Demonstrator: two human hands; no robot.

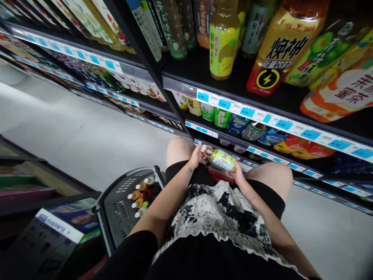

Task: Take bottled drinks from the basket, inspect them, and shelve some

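Note:
I am crouched in front of a drinks shelf, knees apart. Both hands hold one green-labelled bottle (222, 159) lying sideways between my knees. My left hand (198, 155) grips its capped end on the left. My right hand (237, 174) is closed round its bottom end on the right. The bottle is level with the lowest shelf rail (262, 153), just in front of it.
A grey shopping basket (122, 206) with several capped bottles stands on the floor at my left. Shelves of bottled drinks (224, 39) with blue price tags (247, 112) rise ahead and to the right. Another low shelf with boxes (67, 221) sits behind left. Grey floor (72, 132) runs down the aisle.

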